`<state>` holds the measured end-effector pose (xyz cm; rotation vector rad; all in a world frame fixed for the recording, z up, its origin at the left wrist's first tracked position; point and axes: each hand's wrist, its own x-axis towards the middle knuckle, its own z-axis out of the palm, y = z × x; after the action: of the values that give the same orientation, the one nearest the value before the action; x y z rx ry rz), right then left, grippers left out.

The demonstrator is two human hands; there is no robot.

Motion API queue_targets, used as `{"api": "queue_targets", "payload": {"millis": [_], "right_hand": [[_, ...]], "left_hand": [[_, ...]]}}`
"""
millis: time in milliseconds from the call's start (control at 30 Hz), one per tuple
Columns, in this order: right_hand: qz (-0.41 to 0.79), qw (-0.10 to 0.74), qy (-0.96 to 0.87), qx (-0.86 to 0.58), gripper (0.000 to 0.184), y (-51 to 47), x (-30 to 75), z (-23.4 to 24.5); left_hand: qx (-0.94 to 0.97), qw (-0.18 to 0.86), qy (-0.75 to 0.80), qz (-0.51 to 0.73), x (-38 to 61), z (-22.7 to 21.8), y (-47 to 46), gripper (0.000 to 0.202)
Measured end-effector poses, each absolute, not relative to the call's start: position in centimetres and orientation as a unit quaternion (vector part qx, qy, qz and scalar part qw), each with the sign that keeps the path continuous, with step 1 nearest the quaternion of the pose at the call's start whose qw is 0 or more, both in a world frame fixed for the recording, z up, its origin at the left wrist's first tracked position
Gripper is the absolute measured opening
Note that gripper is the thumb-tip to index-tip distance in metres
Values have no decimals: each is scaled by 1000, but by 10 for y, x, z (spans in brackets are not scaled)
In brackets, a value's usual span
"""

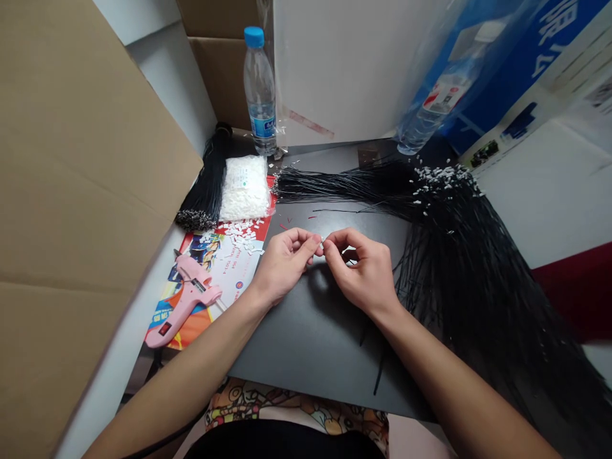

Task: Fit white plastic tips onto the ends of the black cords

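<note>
My left hand (285,261) and my right hand (362,268) meet over a black mat (310,338), fingertips pinched together on a tiny white piece (323,243). A thin black cord (380,373) trails from under my right hand toward the mat's near edge. A large heap of black cords (459,274) with small white tips lies just right of my right hand. Another bundle of black cords (344,183) stretches across the far side of the mat.
A pink glue gun (184,299) rests on a colourful booklet (229,261) with scattered white pieces. Behind it lie a bag of white pieces (245,187), a black cord bundle (205,185) and a water bottle (259,89). Cardboard (71,191) walls the left.
</note>
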<state>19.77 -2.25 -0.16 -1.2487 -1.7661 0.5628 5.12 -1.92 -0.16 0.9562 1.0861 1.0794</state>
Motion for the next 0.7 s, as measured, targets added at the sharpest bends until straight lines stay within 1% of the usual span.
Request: {"api": "queue_targets", "payload": {"millis": [233, 467, 600, 700], "right_hand": [[243, 449, -679, -528, 16, -27, 189, -2], [260, 459, -667, -526, 18, -28, 186, -1], [252, 454, -675, -525, 20, -28, 187, 0], [207, 441, -697, -526, 20, -24, 198, 12]], "left_hand": [[403, 598, 482, 498, 55, -4, -22, 34], [427, 575, 474, 513, 56, -6, -26, 33], [450, 573, 469, 500, 58, -2, -24, 26], [483, 547, 476, 491, 50, 6, -18, 14]]}}
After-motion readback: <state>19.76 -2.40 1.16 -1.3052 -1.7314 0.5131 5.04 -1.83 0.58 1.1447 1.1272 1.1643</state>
